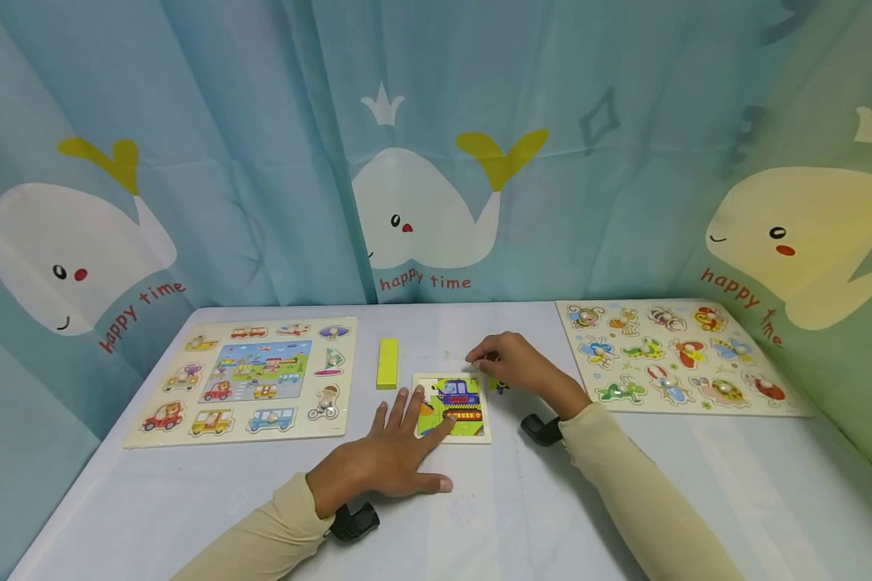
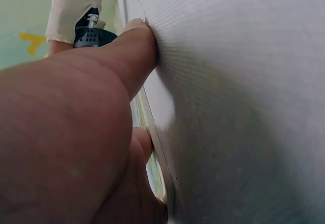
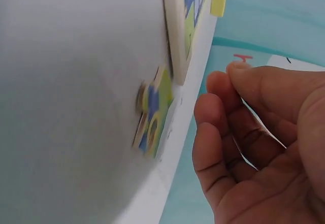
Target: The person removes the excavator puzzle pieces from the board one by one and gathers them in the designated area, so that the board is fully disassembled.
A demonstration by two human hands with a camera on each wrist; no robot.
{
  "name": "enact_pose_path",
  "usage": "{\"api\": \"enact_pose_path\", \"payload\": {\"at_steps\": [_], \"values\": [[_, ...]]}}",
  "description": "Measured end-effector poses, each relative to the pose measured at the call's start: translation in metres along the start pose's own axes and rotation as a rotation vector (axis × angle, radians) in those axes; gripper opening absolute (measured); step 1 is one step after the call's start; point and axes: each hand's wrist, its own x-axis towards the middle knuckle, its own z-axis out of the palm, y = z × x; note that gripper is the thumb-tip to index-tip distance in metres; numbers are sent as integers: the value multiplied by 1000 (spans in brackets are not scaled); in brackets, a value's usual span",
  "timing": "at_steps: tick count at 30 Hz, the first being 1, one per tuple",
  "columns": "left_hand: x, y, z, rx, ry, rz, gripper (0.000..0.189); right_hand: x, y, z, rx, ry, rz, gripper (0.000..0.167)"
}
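Left of frame: vehicle board (image 1: 349, 363). At centre: yellow block (image 1: 387, 365), then left hand (image 1: 383, 458), fingers straight and spread, gripping nothing, one fingertip on small tray puzzle (image 1: 468, 440). Just right: blurred loose piece (image 3: 162, 99), beside right hand (image 1: 517, 363), fingers curled, nothing visible in pinch. Right: insect board (image 1: 763, 408).

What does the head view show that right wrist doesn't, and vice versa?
Head only: the left hand resting on the small framed puzzle, the vehicle board and the insect board.
Right wrist only: the palm side of the right hand, holding nothing visible, and an unblocked look at a loose puzzle piece.
Both: the right hand, small framed puzzle, loose puzzle piece (partly hidden in head), yellow block and curtain.
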Motion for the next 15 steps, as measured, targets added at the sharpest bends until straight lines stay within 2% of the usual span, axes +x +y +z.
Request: {"api": "enact_pose_path", "payload": {"at_steps": [15], "values": [[-1,0,-1,-13,3,10,85,11,-22,20,31,-108,-18,16]]}}
